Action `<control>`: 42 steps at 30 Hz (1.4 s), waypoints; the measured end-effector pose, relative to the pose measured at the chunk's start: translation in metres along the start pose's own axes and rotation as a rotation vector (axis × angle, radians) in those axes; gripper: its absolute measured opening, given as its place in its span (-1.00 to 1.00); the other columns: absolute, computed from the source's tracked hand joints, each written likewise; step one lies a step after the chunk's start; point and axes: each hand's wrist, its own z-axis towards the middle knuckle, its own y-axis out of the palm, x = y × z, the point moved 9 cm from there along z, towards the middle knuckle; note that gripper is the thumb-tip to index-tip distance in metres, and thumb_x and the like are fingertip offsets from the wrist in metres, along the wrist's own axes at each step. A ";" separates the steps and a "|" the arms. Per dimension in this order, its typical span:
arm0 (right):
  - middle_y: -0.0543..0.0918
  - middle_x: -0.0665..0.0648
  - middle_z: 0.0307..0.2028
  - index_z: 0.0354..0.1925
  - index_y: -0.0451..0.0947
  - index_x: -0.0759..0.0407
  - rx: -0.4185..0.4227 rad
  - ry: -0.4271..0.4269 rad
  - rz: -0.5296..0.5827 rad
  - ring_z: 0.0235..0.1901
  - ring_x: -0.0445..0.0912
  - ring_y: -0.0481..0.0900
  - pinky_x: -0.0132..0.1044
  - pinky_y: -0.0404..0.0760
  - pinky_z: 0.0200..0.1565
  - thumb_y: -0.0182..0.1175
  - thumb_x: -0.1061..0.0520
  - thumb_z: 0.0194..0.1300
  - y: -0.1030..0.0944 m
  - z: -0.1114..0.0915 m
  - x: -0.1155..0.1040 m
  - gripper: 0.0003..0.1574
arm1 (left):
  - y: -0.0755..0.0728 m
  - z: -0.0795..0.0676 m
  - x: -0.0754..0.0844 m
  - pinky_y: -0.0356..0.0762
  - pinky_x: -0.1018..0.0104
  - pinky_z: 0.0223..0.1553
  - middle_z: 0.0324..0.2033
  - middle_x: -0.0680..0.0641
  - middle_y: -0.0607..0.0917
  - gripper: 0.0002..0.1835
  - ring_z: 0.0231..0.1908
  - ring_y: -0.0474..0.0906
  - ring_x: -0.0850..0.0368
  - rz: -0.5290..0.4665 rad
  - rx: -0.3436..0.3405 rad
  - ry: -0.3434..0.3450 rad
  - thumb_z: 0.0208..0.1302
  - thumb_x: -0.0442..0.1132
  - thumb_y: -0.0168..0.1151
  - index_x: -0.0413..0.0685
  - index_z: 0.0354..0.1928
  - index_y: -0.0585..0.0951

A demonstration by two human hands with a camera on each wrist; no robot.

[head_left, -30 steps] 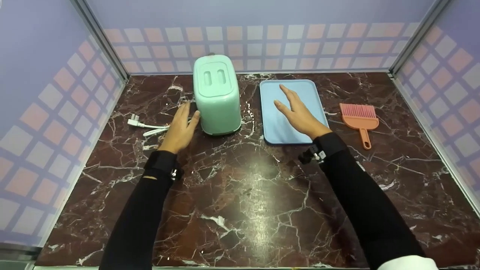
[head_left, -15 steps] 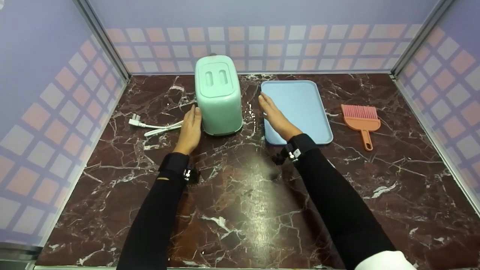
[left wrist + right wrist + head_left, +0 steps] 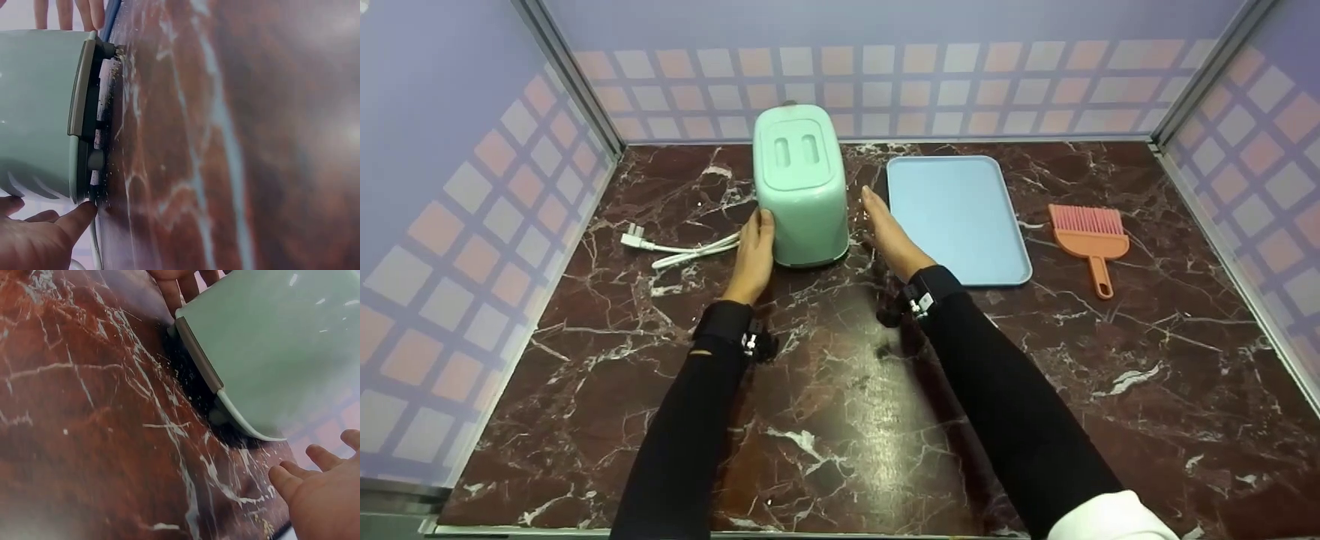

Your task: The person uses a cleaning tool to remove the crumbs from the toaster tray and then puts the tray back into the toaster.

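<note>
A mint-green toaster (image 3: pixel 810 225) with a lid on top stands upright at the back of the marbled table. Against its left side rests my left hand (image 3: pixel 753 255); in the left wrist view its fingertips (image 3: pixel 85 209) are at the toaster's lower edge. My right hand (image 3: pixel 891 238) is beside the toaster's right side, fingers extended, with a small gap showing in the right wrist view. Feet lift the toaster's dark base slightly off the table. Several small crumbs (image 3: pixel 264 526) lie on the table around the base.
A white power cord (image 3: pixel 690 253) with its plug lies left of the toaster. To the right is a light blue tray (image 3: pixel 960 221). Farther right lies an orange hand brush (image 3: pixel 1090 241) with pink bristles. Patterned walls (image 3: pixel 915 75) enclose the table at the back and sides.
My left hand has moved right, onto the toaster's left side. My right hand has come left from over the tray to beside the toaster's right side. The toaster stays in place.
</note>
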 end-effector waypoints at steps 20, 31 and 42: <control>-0.35 -0.02 0.73 0.75 -0.31 -0.18 -0.054 -0.004 0.054 0.70 -0.01 -0.28 0.11 -0.08 0.70 -0.43 -0.39 0.72 0.029 0.009 0.008 -0.14 | 0.004 0.005 0.001 -0.10 -0.09 0.70 0.68 -0.25 -0.01 0.02 0.66 -0.03 -0.19 -0.079 0.004 -0.028 0.53 0.51 -0.36 -0.02 0.74 -0.13; -0.38 -0.02 0.73 0.75 -0.34 -0.15 -0.039 0.031 0.072 0.70 0.06 -0.25 0.08 -0.08 0.70 -0.38 -0.41 0.71 0.030 0.008 0.008 -0.10 | 0.004 0.004 -0.001 -0.12 -0.11 0.70 0.70 -0.22 -0.07 -0.04 0.67 -0.12 -0.18 -0.104 -0.007 -0.035 0.59 0.46 -0.35 0.00 0.74 -0.15; -0.31 -0.02 0.74 0.75 -0.31 -0.13 -0.029 0.048 0.128 0.70 0.07 -0.23 0.07 -0.08 0.70 -0.33 -0.37 0.72 0.029 0.006 0.005 -0.11 | 0.005 0.002 0.002 -0.10 -0.09 0.70 0.69 -0.22 -0.02 -0.01 0.67 -0.09 -0.17 -0.104 0.021 -0.025 0.56 0.49 -0.34 -0.02 0.74 -0.10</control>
